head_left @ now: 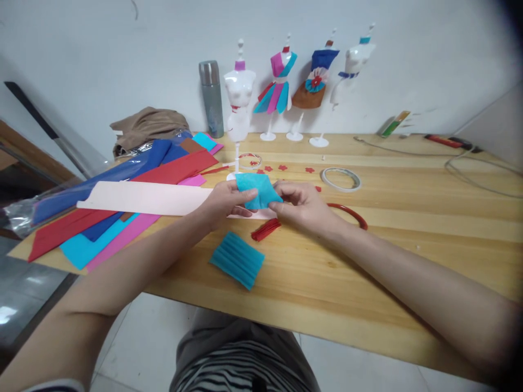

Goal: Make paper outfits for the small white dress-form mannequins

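Between my two hands, above the table, is a small turquoise piece of paper (261,188); whether it is crepe paper or cloth I cannot tell for sure. My left hand (231,201) grips its left side, thumb on top. My right hand (300,201) pinches its right corner between thumb and fingers. Below them lies a pleated turquoise piece (237,260), its folds running lengthwise. Just under my hands rests a small bundle of pleated red strips (265,230). A pale pink sheet (151,197) stretches leftward beneath my left wrist.
White mini mannequins (239,90) stand along the wall, some dressed in coloured pieces, beside a grey thermos (211,100). Coloured sheets (175,169) pile up on the left. A tape roll (341,178), red flower cutouts (309,170), a red ring (351,212) and a cable (461,169) lie rightward.
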`<action>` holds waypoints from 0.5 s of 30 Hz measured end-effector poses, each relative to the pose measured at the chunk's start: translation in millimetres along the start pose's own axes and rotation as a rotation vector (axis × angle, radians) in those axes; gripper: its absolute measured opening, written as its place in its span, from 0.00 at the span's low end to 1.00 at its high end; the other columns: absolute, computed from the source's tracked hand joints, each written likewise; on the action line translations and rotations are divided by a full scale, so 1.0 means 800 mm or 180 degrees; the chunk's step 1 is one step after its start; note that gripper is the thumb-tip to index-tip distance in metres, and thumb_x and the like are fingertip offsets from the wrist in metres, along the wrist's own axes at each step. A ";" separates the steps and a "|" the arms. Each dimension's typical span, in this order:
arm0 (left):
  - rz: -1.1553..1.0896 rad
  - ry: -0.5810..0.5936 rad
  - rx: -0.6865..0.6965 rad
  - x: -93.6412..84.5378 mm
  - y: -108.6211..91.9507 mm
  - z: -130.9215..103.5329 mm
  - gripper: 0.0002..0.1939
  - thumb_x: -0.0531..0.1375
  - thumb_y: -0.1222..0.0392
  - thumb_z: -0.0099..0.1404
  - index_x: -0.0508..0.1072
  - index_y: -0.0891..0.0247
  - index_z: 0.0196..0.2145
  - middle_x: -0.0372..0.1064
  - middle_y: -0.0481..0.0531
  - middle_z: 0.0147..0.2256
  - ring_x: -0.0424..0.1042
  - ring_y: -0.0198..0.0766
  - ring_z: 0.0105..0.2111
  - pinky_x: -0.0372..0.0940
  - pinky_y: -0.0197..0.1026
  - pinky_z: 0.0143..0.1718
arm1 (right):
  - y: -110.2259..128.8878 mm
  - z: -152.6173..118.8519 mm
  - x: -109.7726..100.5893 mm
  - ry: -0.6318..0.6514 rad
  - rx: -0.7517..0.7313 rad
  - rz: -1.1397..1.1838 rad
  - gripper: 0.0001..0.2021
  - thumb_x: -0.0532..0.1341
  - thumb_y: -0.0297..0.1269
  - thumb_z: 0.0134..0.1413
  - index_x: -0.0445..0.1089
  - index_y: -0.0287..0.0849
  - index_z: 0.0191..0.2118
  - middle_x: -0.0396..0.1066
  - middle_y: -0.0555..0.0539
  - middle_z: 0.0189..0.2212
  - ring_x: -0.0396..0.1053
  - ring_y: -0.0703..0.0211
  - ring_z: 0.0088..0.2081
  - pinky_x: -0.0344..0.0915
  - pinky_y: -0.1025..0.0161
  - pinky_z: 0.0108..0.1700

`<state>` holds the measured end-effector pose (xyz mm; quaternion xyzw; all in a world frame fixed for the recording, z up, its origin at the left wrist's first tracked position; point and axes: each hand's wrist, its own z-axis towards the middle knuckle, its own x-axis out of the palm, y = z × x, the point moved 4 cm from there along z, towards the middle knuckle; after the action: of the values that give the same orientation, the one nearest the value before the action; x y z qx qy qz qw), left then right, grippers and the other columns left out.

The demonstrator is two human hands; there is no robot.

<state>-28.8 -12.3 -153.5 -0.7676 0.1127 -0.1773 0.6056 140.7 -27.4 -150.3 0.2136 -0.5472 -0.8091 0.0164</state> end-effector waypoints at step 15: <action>-0.0092 -0.0523 0.0256 -0.012 -0.003 0.005 0.02 0.64 0.68 0.59 0.73 0.69 0.29 0.71 0.48 0.21 0.70 0.30 0.18 0.64 0.31 0.19 | 0.002 -0.004 -0.009 0.1131 0.0256 -0.0580 0.09 0.66 0.41 0.48 0.75 0.41 0.34 0.69 0.49 0.25 0.64 0.60 0.26 0.59 0.61 0.30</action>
<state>-36.1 -4.6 -153.1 -0.7561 0.0444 -0.1268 0.6405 147.9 -28.6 -147.5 0.4021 -0.5459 -0.7344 0.0308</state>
